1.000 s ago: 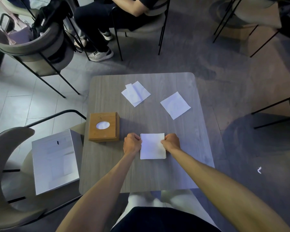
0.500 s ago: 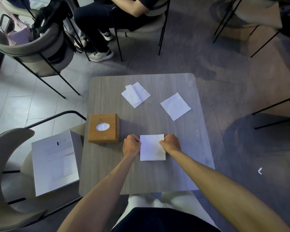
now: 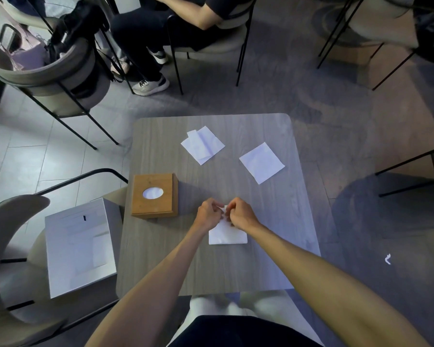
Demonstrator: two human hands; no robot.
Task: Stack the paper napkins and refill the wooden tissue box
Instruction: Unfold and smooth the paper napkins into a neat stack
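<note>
Left hand [image 3: 209,214] and right hand [image 3: 241,214] are meeting over the far edge of the napkin stack [image 3: 228,232], near the counter [image 3: 161,259] centre. Both grips are closing narrow, fingertips pinching the stack's top edge, which is lifting slightly between them; the near part is lying flat. Wooden tissue box [image 3: 155,195] is sitting at the counter's left edge, just beside the left hand. A crumpled napkin [image 3: 203,144] and a flat napkin [image 3: 261,163] are lying toward the far edge, well apart from the stack.
</note>
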